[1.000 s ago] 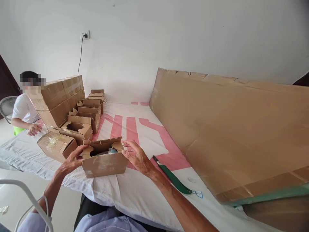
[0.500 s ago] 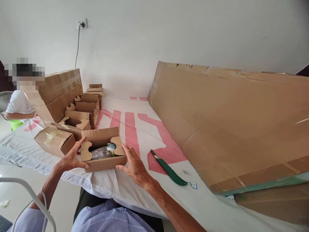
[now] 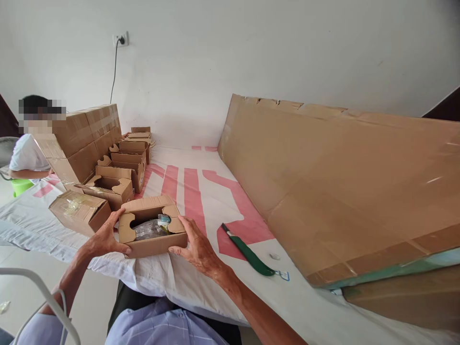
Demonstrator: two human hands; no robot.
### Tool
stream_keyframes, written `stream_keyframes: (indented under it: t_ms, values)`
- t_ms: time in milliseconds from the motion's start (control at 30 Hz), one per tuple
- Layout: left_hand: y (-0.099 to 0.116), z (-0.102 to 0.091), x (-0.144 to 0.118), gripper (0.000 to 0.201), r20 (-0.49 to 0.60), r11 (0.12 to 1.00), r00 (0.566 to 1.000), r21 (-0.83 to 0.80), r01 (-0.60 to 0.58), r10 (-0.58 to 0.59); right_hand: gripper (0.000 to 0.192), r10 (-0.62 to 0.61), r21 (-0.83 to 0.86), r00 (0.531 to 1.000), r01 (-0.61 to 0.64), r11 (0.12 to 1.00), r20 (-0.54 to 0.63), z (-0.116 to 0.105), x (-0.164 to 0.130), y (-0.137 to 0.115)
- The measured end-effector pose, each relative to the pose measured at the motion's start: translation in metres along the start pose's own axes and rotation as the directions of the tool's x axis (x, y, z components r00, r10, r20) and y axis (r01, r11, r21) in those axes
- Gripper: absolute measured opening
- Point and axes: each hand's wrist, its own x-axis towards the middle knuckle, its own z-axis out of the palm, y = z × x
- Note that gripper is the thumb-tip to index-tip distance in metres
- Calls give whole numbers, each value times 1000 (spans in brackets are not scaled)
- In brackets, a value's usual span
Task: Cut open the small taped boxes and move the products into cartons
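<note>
Since the earlier frame the small open carton (image 3: 153,230) has been drawn nearer the table's near edge, its rear flap now lower. The left hand (image 3: 102,237) clasps its left end and the right hand (image 3: 196,244) its right end, fingers curled around the corners; a plastic-wrapped item (image 3: 151,229) lies inside. Left of the carton sits a taped box (image 3: 79,212); right of it lies a green-handled tool (image 3: 247,251), with a large flat cardboard sheet (image 3: 341,187) beyond.

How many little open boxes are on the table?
5, maybe more hidden. One sits between the left hand and right hand: the held box. Four more line up behind it, beside the big stacked cartons.
</note>
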Motion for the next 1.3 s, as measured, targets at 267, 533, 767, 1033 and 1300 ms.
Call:
stream_keyframes:
  t_ms: [267, 533, 767, 1033, 1300]
  values:
    - [-5, -5, 3, 141, 27, 999, 1000, -44, 16, -15, 69, 139, -80, 989, -143, 986, -54, -10, 39, -36]
    - [-4, -6, 4, 148, 29, 997, 1000, -79, 14, -12, 53, 210, -288, 978, -199, 937, 6, -14, 56, -47]
    - [1, -4, 9, 123, -59, 995, 996, -76, 56, -61, 59, 301, -394, 953, -272, 878, 12, -18, 70, -70]
    - [37, 8, 28, 74, -266, 921, 932, 235, 312, -248, 51, 333, -548, 939, -236, 803, 83, -25, 91, -77]
    - [40, 22, 41, 51, -357, 802, 905, 456, 386, -232, 52, 287, -506, 951, -191, 841, 118, -33, 94, -81]
